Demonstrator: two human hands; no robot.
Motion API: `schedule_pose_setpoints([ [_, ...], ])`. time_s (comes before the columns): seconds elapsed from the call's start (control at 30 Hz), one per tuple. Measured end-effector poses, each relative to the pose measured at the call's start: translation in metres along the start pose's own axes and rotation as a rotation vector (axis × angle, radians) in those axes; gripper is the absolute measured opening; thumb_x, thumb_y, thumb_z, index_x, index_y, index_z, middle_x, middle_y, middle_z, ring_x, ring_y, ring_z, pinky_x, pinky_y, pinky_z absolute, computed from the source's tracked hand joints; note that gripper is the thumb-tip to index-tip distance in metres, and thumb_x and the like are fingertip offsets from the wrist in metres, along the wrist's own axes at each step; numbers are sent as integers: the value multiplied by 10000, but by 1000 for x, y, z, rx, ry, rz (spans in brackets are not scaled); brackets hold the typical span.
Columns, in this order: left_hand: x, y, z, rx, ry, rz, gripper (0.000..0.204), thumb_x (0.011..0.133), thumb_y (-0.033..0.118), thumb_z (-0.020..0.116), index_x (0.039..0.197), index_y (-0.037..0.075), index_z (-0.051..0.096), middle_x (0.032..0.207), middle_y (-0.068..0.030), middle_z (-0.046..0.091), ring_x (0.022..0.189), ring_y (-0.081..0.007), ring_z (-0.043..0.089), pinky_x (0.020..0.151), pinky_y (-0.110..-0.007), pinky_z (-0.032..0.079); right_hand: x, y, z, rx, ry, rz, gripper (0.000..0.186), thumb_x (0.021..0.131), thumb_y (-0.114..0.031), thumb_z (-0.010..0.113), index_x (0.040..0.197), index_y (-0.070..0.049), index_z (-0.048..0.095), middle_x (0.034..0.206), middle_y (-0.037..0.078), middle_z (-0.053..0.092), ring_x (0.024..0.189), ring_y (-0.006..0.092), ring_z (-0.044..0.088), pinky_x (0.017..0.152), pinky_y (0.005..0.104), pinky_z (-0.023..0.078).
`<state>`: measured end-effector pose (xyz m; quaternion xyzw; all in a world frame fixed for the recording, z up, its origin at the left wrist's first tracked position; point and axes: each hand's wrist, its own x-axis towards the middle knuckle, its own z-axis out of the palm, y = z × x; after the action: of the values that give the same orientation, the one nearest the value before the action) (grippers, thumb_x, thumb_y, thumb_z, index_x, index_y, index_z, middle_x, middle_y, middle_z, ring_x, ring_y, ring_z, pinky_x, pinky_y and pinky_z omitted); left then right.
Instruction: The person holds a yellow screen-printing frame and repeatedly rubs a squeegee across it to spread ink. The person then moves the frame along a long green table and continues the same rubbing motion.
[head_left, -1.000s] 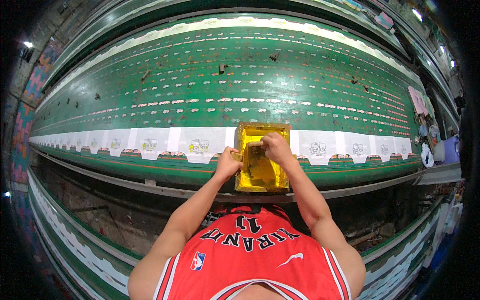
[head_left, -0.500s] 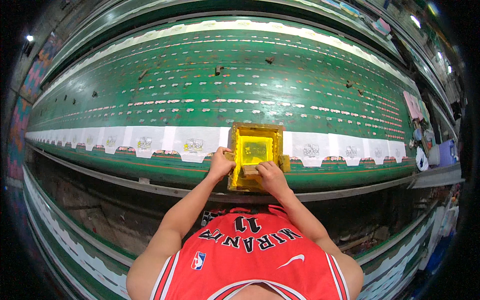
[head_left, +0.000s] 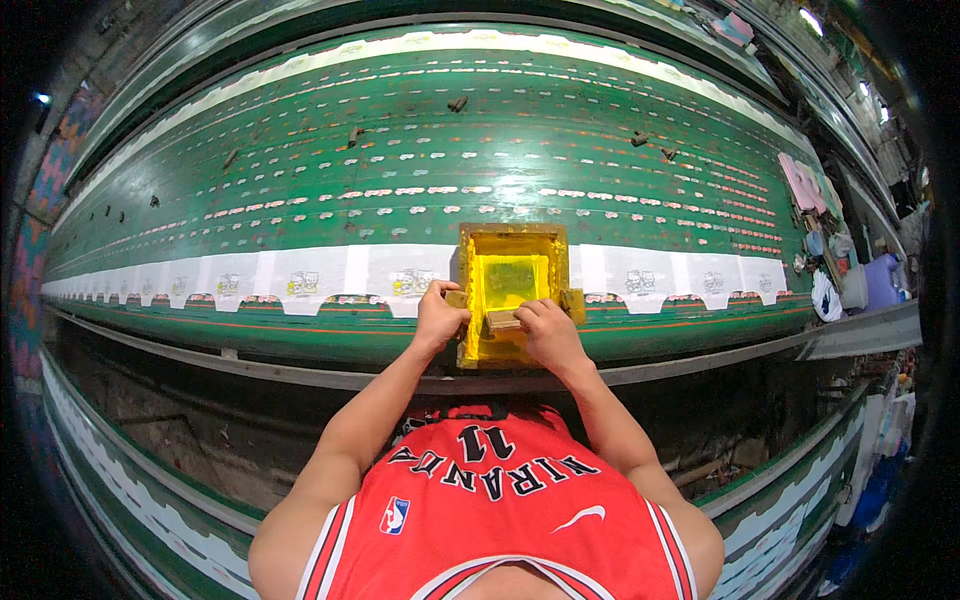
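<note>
Yellow screen frame — both hands.

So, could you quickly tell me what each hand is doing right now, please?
Left hand: closed on the left edge of the yellow rectangular printing screen frame.
Right hand: closed on a small wooden squeegee block.

A long green bench stretches across the view, lined with rows of small white marks. A band of white cloth pieces with small printed pictures runs along its near edge. Pink cloths and a blue jug sit at the far right.
</note>
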<state>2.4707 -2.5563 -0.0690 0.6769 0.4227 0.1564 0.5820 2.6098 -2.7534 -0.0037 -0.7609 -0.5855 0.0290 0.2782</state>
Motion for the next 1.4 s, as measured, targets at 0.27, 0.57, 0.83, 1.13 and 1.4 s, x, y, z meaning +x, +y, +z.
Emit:
schedule_pose_setpoints([
  [0.27, -7, 7, 57, 124, 39, -12, 544, 613, 9, 827, 1116, 44, 625, 959, -134, 706, 825, -244, 695, 704, -387, 582, -41, 52, -16, 57, -30, 1, 304, 753, 49, 660, 1045, -31, 686, 1091, 128, 699, 1053, 336, 642, 918, 432, 542],
  [0.57, -8, 18, 61, 173, -8, -40, 554, 623, -32, 796, 1139, 7, 600, 968, -116, 691, 834, -214, 675, 716, -361, 569, -49, 64, -10, 72, -44, -32, 238, 796, -28, 688, 1033, -19, 676, 1054, 143, 685, 1037, 344, 629, 923, 433, 524],
  [0.83, -12, 39, 61, 219, -57, -107, 561, 618, 16, 800, 1143, 8, 604, 990, -186, 710, 850, -281, 703, 702, -400, 577, -51, 64, -11, 73, -45, -12, 269, 776, 2, 683, 1045, -19, 674, 1079, 141, 680, 1044, 349, 625, 919, 434, 526],
  [1.13, -14, 43, 58, 237, -73, -121, 547, 643, 29, 821, 1144, 24, 603, 987, -154, 708, 874, -259, 701, 742, -392, 573, -64, 55, -25, 111, -44, 6, 298, 768, 20, 671, 1060, -39, 661, 1091, 136, 673, 1045, 348, 619, 914, 431, 527],
  [1.4, -11, 36, 54, 212, -88, -114, 560, 632, 16, 818, 1144, 22, 591, 993, -168, 707, 872, -263, 703, 727, -396, 584, -44, 69, -4, 61, 24, -50, 303, 743, 48, 646, 1035, -27, 687, 1047, 145, 687, 994, 359, 640, 884, 449, 534],
])
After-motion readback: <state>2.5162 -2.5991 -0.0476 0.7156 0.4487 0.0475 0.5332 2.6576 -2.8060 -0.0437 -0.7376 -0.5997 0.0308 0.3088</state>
